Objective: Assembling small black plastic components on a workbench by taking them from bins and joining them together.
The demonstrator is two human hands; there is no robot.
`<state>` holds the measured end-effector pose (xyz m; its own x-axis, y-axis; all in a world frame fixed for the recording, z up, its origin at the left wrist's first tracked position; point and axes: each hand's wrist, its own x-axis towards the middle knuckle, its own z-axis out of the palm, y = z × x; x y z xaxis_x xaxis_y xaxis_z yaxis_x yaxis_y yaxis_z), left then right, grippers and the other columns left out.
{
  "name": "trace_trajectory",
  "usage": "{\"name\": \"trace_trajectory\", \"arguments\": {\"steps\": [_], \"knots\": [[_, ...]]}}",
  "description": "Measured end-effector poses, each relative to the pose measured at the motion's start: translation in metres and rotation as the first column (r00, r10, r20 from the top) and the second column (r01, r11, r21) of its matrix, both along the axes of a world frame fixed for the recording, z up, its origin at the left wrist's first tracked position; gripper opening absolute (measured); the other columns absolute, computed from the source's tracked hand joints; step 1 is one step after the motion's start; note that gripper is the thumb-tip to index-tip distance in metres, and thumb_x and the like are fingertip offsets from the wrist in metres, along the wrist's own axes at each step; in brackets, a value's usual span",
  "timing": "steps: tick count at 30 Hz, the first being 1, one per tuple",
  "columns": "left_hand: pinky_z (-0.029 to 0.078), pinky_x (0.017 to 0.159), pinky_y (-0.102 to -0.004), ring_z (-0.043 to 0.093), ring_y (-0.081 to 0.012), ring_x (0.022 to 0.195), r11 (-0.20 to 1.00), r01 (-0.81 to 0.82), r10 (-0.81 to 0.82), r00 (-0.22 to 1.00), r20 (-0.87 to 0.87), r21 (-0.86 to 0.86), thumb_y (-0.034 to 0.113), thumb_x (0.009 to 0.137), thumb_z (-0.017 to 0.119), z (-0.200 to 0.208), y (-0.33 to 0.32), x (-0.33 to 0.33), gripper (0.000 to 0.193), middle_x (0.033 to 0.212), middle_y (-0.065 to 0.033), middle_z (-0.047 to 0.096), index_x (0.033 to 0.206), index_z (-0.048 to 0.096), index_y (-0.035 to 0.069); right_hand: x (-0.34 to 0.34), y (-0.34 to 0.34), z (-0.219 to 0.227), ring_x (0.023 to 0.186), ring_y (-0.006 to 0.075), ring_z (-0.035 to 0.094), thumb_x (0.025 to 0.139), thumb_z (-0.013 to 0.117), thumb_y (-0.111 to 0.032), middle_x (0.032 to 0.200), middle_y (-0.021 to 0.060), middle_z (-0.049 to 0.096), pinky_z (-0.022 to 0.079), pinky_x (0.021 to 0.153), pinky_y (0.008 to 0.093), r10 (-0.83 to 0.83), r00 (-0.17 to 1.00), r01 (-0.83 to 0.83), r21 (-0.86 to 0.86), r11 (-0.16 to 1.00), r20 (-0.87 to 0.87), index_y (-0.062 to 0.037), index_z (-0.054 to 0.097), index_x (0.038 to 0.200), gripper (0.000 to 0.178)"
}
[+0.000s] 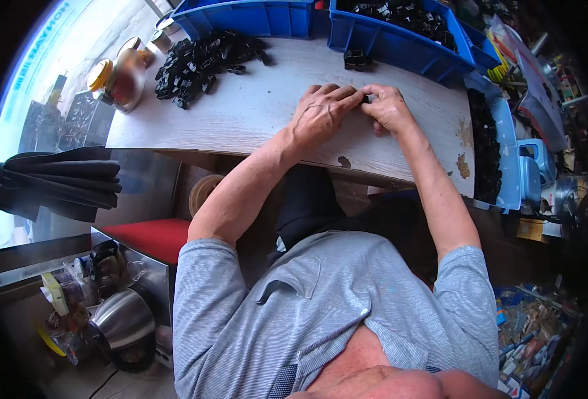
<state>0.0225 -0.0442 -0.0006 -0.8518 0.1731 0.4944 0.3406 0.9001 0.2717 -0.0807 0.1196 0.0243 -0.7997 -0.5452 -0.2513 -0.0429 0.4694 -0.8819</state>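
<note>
My left hand and my right hand meet above the white wood-grain table. Between their fingertips shows a bit of a small black part, mostly hidden by the fingers. The right thumb and fingers pinch it; the left fingers are bent together against its other side. Just beyond the hands lies a black plastic piece. A heap of similar black plastic pieces spreads over the table's far left part.
Two blue bins stand at the back; the right one holds black pieces. A light-blue tray of dark parts adjoins the table's right edge. Jars stand far left. Below left is a steel kettle.
</note>
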Motion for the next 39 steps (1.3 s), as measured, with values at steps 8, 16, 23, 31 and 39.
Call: {"name": "trace_trajectory", "arguments": {"steps": [8,16,23,31,39], "knots": [[0.041,0.105,-0.0441,0.057,-0.0289,0.125,0.999,-0.004,0.004,1.000,0.005,0.053,0.007,0.090,0.059,0.000,0.000,0.007,0.050,0.135,-0.0066,0.062,0.139,0.058,0.015,0.003,-0.004,0.005,0.042,0.0139,0.051,0.081,0.069,-0.008,0.062,0.0053,0.060,0.045,0.040,0.0329,0.017,1.000,-0.017,0.040,0.999,0.013,-0.0072,0.070,0.113,0.033],[0.036,0.111,-0.0460,0.053,-0.0307,0.131,0.996,-0.079,0.083,0.992,0.091,-0.051,0.012,0.096,0.055,0.000,0.002,0.011,0.051,0.139,-0.0067,0.060,0.146,0.051,0.020,0.006,-0.003,0.007,0.039,0.0129,0.048,0.081,0.072,-0.014,0.060,0.0040,0.057,0.042,0.039,0.0302,0.032,0.999,-0.031,0.070,0.997,-0.018,-0.0081,0.070,0.112,0.032],[0.045,0.104,-0.0478,0.055,-0.0339,0.125,0.994,-0.108,0.108,0.992,-0.070,0.002,0.009,0.091,0.059,-0.007,-0.006,0.012,0.042,0.130,-0.0121,0.063,0.132,0.062,0.015,0.010,-0.002,0.010,0.038,0.0123,0.047,0.082,0.074,-0.016,0.059,0.0029,0.057,0.039,0.037,0.0292,0.036,0.999,-0.035,0.084,0.996,-0.019,-0.0078,0.069,0.111,0.030],[0.054,0.088,-0.0426,0.062,-0.0339,0.108,0.726,-0.672,0.661,0.741,-0.117,-0.147,0.003,0.082,0.059,0.008,-0.134,0.017,0.030,0.119,-0.0099,0.066,0.110,0.066,0.009,0.009,0.021,0.007,0.042,0.0095,0.051,0.079,0.080,-0.020,0.056,-0.0010,0.051,0.050,0.040,0.0283,-0.204,0.972,0.218,-0.132,0.967,0.114,0.0006,0.063,0.113,0.043],[0.057,0.078,-0.0431,0.064,-0.0317,0.100,0.884,-0.445,0.434,0.895,-0.107,-0.141,0.004,0.086,0.057,-0.002,-0.097,0.029,0.016,0.105,-0.0100,0.066,0.101,0.063,0.008,-0.053,0.089,0.004,0.048,0.0166,0.059,0.079,0.082,-0.021,0.057,0.0020,0.052,0.059,0.052,0.0360,-0.580,0.795,0.606,-0.248,0.756,0.176,-0.0063,0.066,0.109,0.037]]}}
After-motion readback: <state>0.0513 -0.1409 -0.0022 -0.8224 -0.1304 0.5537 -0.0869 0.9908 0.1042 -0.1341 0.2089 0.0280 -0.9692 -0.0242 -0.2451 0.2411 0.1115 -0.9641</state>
